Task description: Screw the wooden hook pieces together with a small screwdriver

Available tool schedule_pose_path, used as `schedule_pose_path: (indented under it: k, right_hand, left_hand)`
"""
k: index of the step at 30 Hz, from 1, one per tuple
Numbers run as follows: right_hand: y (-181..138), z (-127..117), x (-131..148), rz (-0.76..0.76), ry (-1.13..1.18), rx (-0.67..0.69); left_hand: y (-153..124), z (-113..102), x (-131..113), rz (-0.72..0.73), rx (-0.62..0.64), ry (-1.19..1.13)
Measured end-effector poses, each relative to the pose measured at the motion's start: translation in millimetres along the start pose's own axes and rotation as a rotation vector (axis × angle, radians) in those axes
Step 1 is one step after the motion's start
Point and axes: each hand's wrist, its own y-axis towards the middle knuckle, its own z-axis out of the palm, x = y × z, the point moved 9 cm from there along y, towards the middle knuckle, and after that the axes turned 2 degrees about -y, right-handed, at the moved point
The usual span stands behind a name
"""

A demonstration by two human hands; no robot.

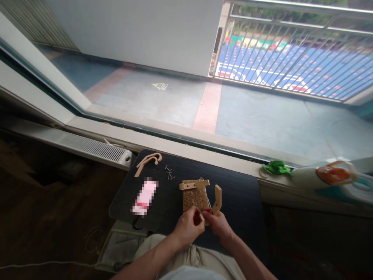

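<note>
My left hand is closed, thumb and fingers pinched together at the near edge of a brown, rough-topped block. What it pinches is too small to make out. My right hand is closed around the lower end of an angled wooden piece, which points up and away from me. Its fingertips meet those of my left hand. Across the far end of the block lies a short wooden strip with small dark holes. Several screws are scattered beyond it to the left.
On the black table, curved wooden hooks lie at the far left, near a pixelated pink item. A white radiator adjoins the left corner. The windowsill holds a green cloth and a white bottle-like container.
</note>
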Motion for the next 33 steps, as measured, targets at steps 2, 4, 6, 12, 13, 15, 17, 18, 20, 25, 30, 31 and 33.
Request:
schedule_pose_path:
  k: [2,4,6,12,13,15,17,18,20,25,30,31,33]
  right_hand:
    - [1.4,-12.2,-3.6,-0.004,0.032,-0.012]
    - [3.5,-21.1,-4.0,-0.015,0.064,-0.014]
    - [4.7,-21.1,-1.4,-0.037,0.091,0.015]
    - [1.4,6.5,10.4,-0.100,0.108,0.103]
    - [1.5,8.8,10.9,-0.098,0.099,0.102]
    - [2.9,8.1,10.9,-0.089,0.071,0.085]
    - [5.3,-0.2,11.0,-0.086,0.039,0.041]
    - [6.4,-6.9,11.9,-0.093,0.024,0.008]
    - [7.9,-21.8,15.8,-0.125,-0.004,-0.060]
    - [9.6,-44.4,32.9,-0.238,-0.094,-0.130]
    - [11.5,-42.4,46.4,-0.344,-0.205,-0.134]
    - [12.4,-41.1,47.1,-0.359,-0.229,-0.137]
    - [15.6,-39.9,46.8,-0.374,-0.277,-0.151]
  left_hand:
    - [1.6,10.4,0.2,-0.031,0.110,-0.072]
    - [1.0,15.6,1.7,-0.079,0.205,-0.136]
    - [-0.7,18.7,2.7,-0.124,0.261,-0.185]
    - [3.0,24.2,-0.9,-0.076,0.180,-0.220]
    - [4.4,22.9,0.6,-0.063,0.152,-0.198]
    - [6.0,18.1,5.4,-0.050,0.105,-0.128]
    - [5.4,10.1,10.5,-0.047,0.062,-0.029]
    - [4.3,5.2,12.1,-0.045,0.039,0.032]
    - [1.0,-4.5,11.9,-0.029,-0.004,0.171]
    - [-5.4,-19.8,2.5,0.047,-0.059,0.504]
    - [-5.1,-31.3,1.6,0.095,-0.053,0.715]
    - [-4.8,-33.7,2.1,0.103,-0.052,0.743]
    - [-4.0,-38.0,3.4,0.114,-0.051,0.790]
